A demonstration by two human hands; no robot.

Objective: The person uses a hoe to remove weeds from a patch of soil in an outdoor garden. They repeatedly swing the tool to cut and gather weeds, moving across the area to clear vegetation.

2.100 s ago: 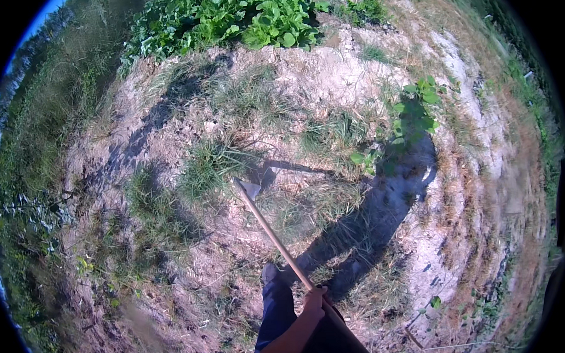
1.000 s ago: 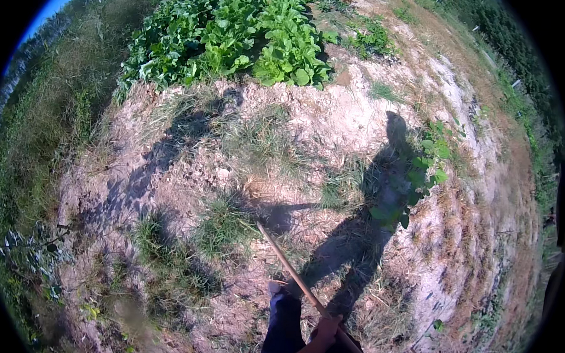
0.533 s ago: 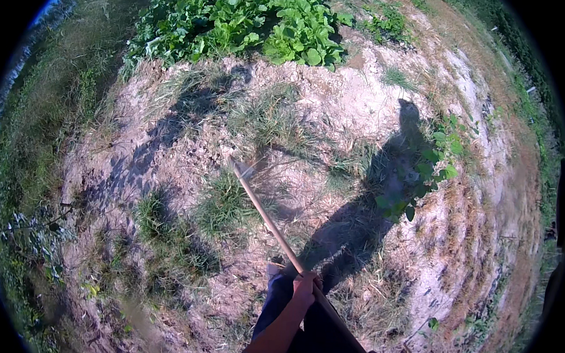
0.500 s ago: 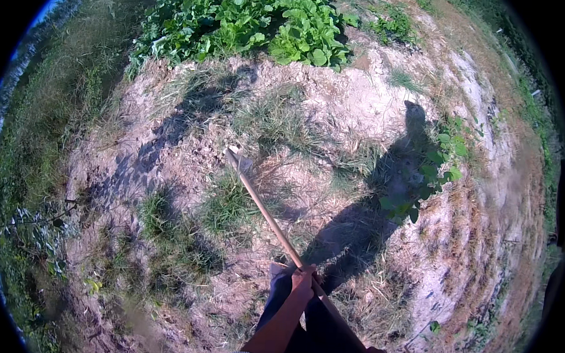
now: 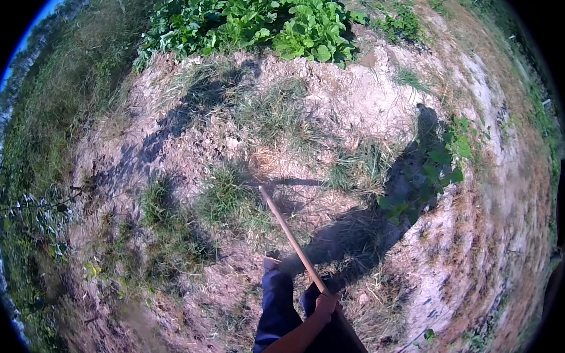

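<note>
My left hand (image 5: 327,303) is wrapped round the long wooden handle of a hoe (image 5: 290,235). The handle slants up and to the left from near my legs. Its far end hovers or rests beside a grass clump (image 5: 222,196) and a patch of dry straw (image 5: 265,164); I cannot tell whether it touches the ground. The blade does not show clearly at this angle. My right hand is out of view, below the lower edge where the handle runs off.
Leafy green plants (image 5: 251,24) grow at the far side. A low vine (image 5: 431,173) lies within my shadow (image 5: 355,233) on the right. Tall weeds (image 5: 52,103) line the left. My shod foot (image 5: 270,262) is just left of the handle.
The hoe has been drawn back toward me, its head moving nearer and slightly right. My left hand has come lower and to the right. My right hand has dropped out of view.
</note>
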